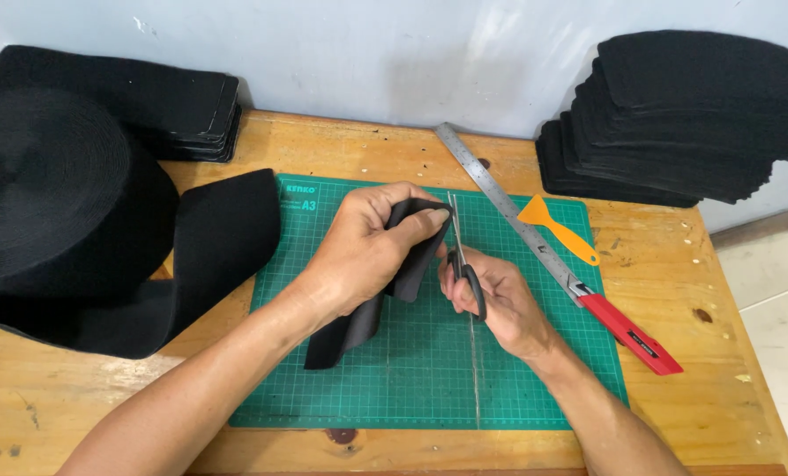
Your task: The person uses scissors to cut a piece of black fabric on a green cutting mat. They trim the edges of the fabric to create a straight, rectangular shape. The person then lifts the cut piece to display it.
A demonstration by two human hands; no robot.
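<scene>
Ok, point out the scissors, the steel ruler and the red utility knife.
scissors (466,275), head view, black handle.
steel ruler (500,198), head view, middle of blade.
red utility knife (630,333), head view, red body.

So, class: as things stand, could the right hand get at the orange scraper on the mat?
Probably yes. The right hand holds scissors, but the orange scraper lies on the green mat just beyond it. Only the flat steel ruler lies between, low enough to reach over.

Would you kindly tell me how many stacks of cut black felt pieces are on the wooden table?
2: one stack of black felt pieces at the far left corner behind the big felt roll, partly hidden; one stack at the far right against the wall.
</scene>
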